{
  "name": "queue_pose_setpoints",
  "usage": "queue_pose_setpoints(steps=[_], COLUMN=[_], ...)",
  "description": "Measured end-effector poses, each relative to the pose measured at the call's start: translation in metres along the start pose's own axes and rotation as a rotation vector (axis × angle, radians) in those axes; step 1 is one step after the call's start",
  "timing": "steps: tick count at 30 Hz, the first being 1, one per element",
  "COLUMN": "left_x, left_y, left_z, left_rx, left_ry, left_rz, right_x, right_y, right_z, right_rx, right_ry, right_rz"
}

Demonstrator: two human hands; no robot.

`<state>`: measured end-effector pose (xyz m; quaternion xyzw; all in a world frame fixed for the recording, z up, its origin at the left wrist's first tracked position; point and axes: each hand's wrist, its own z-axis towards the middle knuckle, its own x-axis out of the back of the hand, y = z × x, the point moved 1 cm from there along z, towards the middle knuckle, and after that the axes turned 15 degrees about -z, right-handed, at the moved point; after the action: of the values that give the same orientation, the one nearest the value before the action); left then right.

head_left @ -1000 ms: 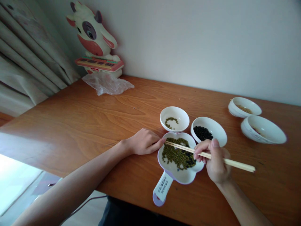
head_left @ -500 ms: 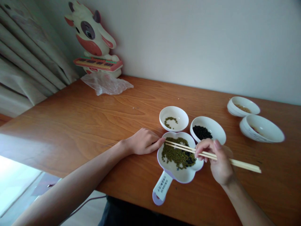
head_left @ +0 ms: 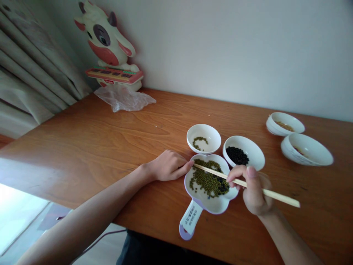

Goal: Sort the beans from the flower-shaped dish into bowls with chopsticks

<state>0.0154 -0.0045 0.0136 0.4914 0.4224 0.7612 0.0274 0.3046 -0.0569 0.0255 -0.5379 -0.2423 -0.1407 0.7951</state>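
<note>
A flower-shaped white dish with a handle holds a pile of green beans mixed with a few black ones. My right hand grips a pair of wooden chopsticks whose tips reach over the dish's left rim. My left hand rests on the table, fingertips touching the dish's left edge. Behind the dish stand a small white bowl with a few green beans and a white bowl with black beans.
Two more white bowls sit at the far right. A cow-shaped toy and a crumpled clear plastic bag stand at the back left by a curtain. The table's front edge runs below my arms.
The chopsticks opened slightly half a second ago and have closed together again, tips still over the dish. My left hand stays in place.
</note>
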Motion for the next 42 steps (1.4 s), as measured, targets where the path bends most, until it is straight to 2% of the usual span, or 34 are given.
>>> queue_pose_setpoints(steps=[4,8,12,14,19,24,27,29,33,36,39,42], left_x=[0.000,0.000,0.000,0.000,0.001,0.001,0.001,0.001,0.002,0.002,0.002,0.001], left_y=[0.001,0.000,0.000,0.001,0.002,0.001,0.001,0.002,0.003,0.003,0.003,0.002], left_z=[-0.001,-0.002,-0.001,-0.001,-0.002,-0.002,-0.002,-0.002,-0.001,-0.001,-0.001,-0.001], left_rx=[0.002,0.018,0.045,0.054,0.068,0.061,0.071,0.087,0.101,0.107,0.104,0.101], left_ry=[0.004,-0.005,-0.021,-0.024,-0.025,-0.022,-0.032,-0.042,-0.048,-0.049,-0.053,-0.054], left_rz=[0.008,0.026,0.038,0.037,0.041,0.025,0.030,0.042,0.046,0.042,0.043,0.048], right_x=[0.006,0.015,0.014,0.011,0.009,0.013,0.017,0.018,0.017,0.017,0.018,0.017], right_y=[-0.002,-0.005,-0.004,-0.004,-0.006,-0.006,-0.004,-0.002,0.001,-0.001,-0.006,-0.011], right_z=[0.001,0.004,0.005,0.004,0.004,0.005,0.006,0.007,0.005,0.004,0.005,0.007], right_rx=[-0.038,-0.035,-0.023,0.006,0.084,0.102,0.100,0.092,0.122,0.149,0.133,0.091], right_ry=[0.022,-0.104,-0.230,-0.250,-0.088,-0.186,-0.137,-0.107,-0.189,-0.106,0.000,-0.039], right_rz=[0.134,0.289,0.241,0.169,0.145,0.164,0.090,0.122,0.196,0.173,0.274,0.350])
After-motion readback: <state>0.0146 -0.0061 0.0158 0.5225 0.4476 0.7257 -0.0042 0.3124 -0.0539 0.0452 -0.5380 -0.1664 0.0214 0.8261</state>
